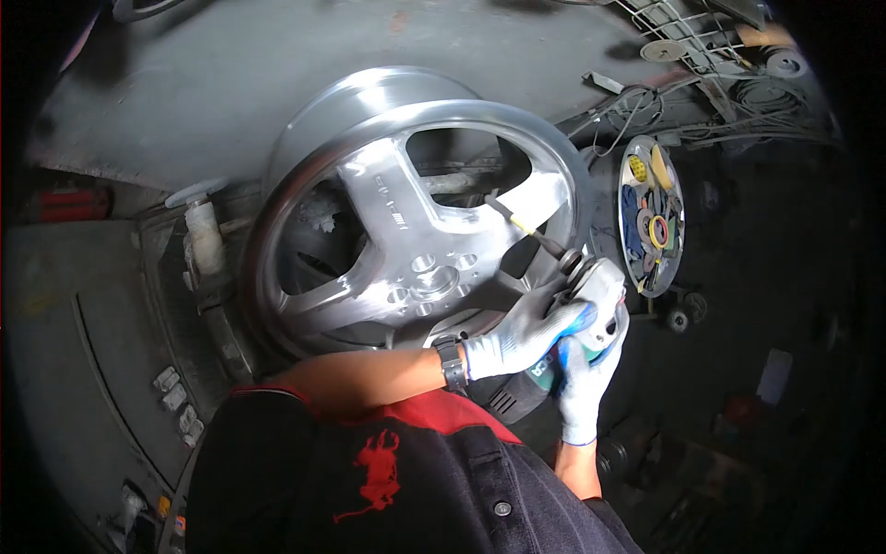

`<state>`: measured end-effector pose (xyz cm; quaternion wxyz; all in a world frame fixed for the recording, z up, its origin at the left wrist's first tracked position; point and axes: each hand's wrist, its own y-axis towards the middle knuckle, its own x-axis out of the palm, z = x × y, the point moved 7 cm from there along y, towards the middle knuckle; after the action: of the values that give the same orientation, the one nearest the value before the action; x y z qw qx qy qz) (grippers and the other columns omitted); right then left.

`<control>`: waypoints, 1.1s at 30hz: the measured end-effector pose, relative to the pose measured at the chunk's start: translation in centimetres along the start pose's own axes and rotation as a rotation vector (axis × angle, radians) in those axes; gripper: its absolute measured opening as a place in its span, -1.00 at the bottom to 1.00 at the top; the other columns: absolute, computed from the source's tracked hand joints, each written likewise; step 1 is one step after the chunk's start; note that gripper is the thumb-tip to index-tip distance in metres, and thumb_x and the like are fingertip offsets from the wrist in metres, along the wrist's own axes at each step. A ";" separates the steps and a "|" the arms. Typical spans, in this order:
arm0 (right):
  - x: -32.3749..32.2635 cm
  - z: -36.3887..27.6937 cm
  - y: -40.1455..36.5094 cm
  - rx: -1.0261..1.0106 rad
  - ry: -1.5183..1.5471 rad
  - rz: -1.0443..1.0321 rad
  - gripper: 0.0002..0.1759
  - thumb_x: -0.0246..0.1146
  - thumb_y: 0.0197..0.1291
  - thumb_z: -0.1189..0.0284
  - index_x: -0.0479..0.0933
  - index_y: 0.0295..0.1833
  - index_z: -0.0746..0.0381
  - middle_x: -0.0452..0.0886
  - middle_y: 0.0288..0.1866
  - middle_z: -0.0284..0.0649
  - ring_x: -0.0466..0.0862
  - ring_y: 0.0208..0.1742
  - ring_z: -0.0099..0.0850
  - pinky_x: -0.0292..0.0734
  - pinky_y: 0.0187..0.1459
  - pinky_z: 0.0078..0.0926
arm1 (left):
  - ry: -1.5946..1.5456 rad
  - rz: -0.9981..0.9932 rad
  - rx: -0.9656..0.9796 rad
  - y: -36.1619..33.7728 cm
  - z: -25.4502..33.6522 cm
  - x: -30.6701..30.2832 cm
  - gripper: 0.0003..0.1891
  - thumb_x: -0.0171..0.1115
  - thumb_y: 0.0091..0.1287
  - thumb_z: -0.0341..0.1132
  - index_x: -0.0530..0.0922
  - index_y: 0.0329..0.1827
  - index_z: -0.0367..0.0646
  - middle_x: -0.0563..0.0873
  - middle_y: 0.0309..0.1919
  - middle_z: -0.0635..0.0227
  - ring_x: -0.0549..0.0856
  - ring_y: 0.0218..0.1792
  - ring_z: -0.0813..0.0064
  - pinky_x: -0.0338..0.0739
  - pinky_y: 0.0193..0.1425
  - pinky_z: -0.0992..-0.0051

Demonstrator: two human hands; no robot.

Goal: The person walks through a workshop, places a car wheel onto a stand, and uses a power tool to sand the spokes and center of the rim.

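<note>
Head view: left hand [519, 338] and right hand [585, 383] both clenched round die grinder [598, 288] at alloy wheel's [305, 189] right rim, bit [519, 222] against a spoke [543, 198]; grinding looks mid-pass, and next calls for steady tracking along that edge.

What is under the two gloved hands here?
A power tool: its silver head and long bit, reaching to the wheel, show. The left hand and right hand cover most of its blue-green body.
</note>
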<state>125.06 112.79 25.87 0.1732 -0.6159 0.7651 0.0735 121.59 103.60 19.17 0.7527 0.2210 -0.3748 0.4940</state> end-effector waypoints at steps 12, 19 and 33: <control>-4.4 -1.6 5.6 -0.003 0.119 0.070 -0.21 0.37 0.20 0.30 0.27 0.48 0.34 0.50 0.31 -0.14 0.51 0.31 -0.37 0.34 0.37 -0.38 | -0.077 -0.097 -0.046 7.1 0.9 4.8 -0.51 0.17 0.52 -0.09 0.47 0.29 -0.33 0.65 0.05 0.27 0.57 0.09 0.57 0.48 0.23 0.48; -4.0 -1.8 7.6 0.041 0.110 -0.013 -0.30 0.28 0.29 0.40 0.26 0.50 0.35 0.53 0.30 -0.14 0.55 0.28 -0.39 0.37 0.36 -0.41 | 0.007 -0.005 -0.022 7.7 1.7 3.9 -0.52 0.14 0.53 -0.07 0.49 0.27 -0.33 0.68 0.03 0.26 0.60 0.08 0.53 0.49 0.22 0.45; -4.3 -0.5 8.0 0.101 0.211 -0.047 -0.37 0.23 0.34 0.39 0.30 0.48 0.34 0.53 0.31 -0.16 0.54 0.29 -0.41 0.37 0.36 -0.42 | -0.034 0.059 -0.016 7.4 2.3 3.5 -0.53 0.20 0.51 -0.11 0.49 0.22 -0.38 0.69 0.00 0.23 0.62 0.06 0.55 0.51 0.16 0.47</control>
<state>118.05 118.40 27.05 0.1240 -0.6284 0.7672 -0.0345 114.84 107.11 23.01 0.7330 0.2122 -0.3977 0.5094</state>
